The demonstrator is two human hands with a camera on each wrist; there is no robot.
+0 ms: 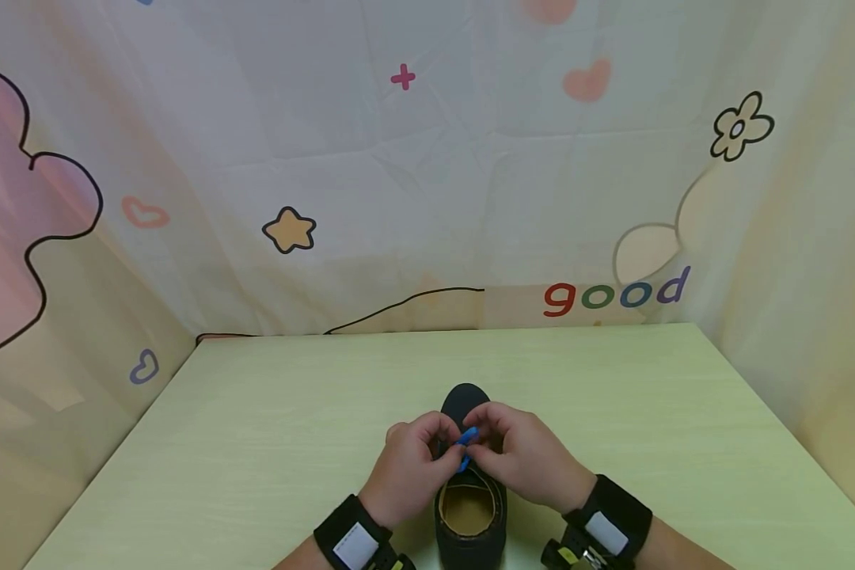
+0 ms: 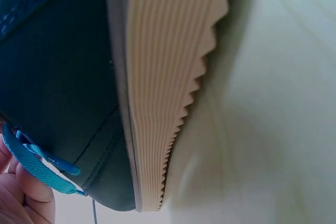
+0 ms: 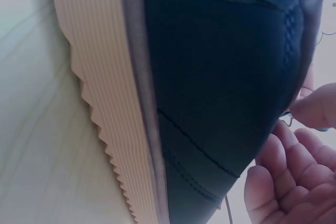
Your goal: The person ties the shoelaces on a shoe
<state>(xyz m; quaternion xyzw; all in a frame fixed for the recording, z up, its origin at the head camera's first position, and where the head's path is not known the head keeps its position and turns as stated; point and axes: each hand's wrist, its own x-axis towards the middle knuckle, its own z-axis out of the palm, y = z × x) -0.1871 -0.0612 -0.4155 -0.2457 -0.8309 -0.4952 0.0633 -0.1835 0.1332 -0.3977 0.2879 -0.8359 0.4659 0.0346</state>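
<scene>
A dark shoe [image 1: 463, 400] stands on the table with its toe pointing away and its opening towards me. In the left wrist view, its thick tan sole [image 2: 163, 66] has a toothed lower edge. A blue shoelace [image 1: 469, 435] runs over the top of the shoe, between my hands. My left hand [image 1: 415, 461] pinches the lace from the left with thumb and bent fingers. From the right, my right hand [image 1: 530, 459] pinches it too, its fingertips close to the left ones. Part of the lacing is hidden behind the fingers. In the left wrist view, a lace loop [image 2: 39, 169] hangs by the fingers.
The pale green table [image 1: 292, 396] extends to both sides of the shoe and behind it. A printed curtain [image 1: 399, 198] hangs along the back and sides. Each wrist wears a black strap [image 1: 613, 514] with a small device.
</scene>
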